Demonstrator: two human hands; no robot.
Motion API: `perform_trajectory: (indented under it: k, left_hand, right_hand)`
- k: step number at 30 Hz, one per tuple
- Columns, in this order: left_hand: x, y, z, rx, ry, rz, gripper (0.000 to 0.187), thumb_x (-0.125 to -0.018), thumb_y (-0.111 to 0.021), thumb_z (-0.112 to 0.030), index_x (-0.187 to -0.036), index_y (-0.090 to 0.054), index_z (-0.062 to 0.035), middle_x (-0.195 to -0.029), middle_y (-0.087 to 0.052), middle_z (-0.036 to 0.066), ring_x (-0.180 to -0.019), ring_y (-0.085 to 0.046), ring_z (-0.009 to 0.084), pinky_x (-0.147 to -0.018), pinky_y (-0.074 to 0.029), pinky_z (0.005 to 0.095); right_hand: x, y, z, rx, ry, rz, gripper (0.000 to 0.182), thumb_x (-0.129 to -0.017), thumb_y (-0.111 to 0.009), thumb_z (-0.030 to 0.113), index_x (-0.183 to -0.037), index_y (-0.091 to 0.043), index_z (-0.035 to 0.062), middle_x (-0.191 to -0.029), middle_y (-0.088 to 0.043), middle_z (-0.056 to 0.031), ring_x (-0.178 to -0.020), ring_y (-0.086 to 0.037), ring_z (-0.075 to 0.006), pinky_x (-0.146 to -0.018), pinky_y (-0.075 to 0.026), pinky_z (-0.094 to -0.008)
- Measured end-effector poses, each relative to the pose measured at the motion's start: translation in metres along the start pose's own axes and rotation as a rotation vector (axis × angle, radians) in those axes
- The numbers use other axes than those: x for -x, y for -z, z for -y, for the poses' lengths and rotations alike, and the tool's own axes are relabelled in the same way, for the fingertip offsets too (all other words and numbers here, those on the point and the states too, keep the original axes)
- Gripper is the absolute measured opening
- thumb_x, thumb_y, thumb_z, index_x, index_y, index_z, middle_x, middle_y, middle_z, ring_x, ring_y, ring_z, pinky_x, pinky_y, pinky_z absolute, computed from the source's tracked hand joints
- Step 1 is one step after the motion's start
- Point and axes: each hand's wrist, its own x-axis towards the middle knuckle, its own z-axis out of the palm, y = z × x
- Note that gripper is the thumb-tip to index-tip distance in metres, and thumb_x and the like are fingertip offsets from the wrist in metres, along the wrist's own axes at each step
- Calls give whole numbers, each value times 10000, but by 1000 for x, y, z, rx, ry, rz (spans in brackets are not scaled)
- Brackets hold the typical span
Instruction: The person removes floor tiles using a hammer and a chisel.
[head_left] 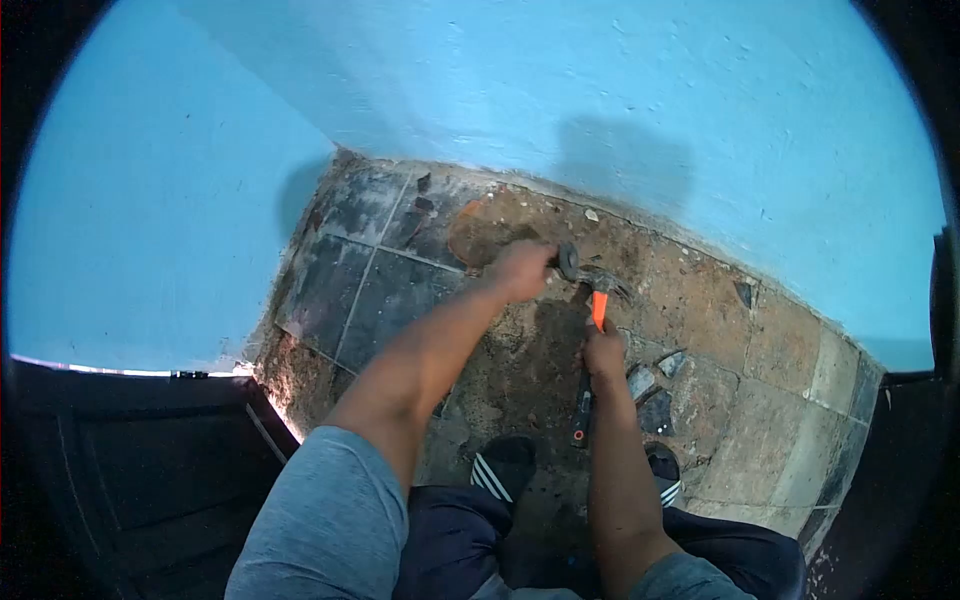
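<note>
Near the middle of the head view, my left hand [522,270] is closed on a dark tool with a round end [568,261], probably a chisel; most of its shaft is hidden. To its right, my right hand [603,352] grips a hammer [599,308] with an orange and black handle. The claw hammer's metal head lies just beside the round end of the dark tool; whether they touch is unclear. Both hands are over the broken floor, where bare brown ground [510,345] shows between tiles.
Dark tiles [400,290] cover the floor at the left. Broken tile pieces [655,410] lie right of my right forearm. A blue wall [450,80] rises beyond the floor. My sandalled feet stand below, and a dark door [150,460] is at lower left.
</note>
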Motion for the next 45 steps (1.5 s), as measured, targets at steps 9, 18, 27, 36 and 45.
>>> perform_trajectory:
  k: [9, 18, 27, 36, 45]
  left_hand:
    - [11, -3, -17, -81, 105, 152, 557, -817, -659, -73, -1340, -482, -3, -1157, -615, 221, -1080, -626, 400, -897, -530, 510]
    - [31, 21, 6, 6, 185, 95, 588, -832, -642, -68, -1380, -451, 25, -1174, -617, 232, -1126, -609, 396, -950, -505, 507]
    - [17, -2, -12, -21, 86, 39, 426, -842, -596, -46, -1262, -533, -4, -1214, -599, 204, -1115, -603, 406, -900, -512, 529]
    - [18, -14, 1, -93, 52, -4, 557, -786, -671, -47, -1313, -500, 8, -1167, -607, 205, -1102, -621, 389, -922, -526, 501]
    - [6, -10, -2, -77, 124, 134, 461, -830, -672, -63, -1273, -543, -42, -1129, -639, 180, -1071, -643, 372, -902, -541, 490]
  right_hand:
    - [6, 3, 9, -189, -116, 94, 272, -1031, -523, 171, -1229, -525, -15, -717, -558, -51, -582, -597, -191, -525, -472, -345]
    - [12, -1, 7, -186, -132, 69, 236, -1037, -516, 164, -1221, -496, 18, -823, -564, -65, -689, -615, -202, -594, -524, -339]
    - [7, 3, 3, -169, -115, 84, 208, -1045, -511, 192, -1195, -500, 49, -805, -553, -55, -626, -601, -200, -547, -515, -355]
    - [11, 3, 9, -133, -119, 47, 326, -1023, -517, 130, -1312, -487, -17, -794, -580, -64, -629, -612, -191, -578, -501, -338]
    - [8, 19, 13, -47, 34, -116, 182, -1008, -544, 186, -1126, -539, 48, -738, -536, -9, -567, -520, -117, -509, -432, -282]
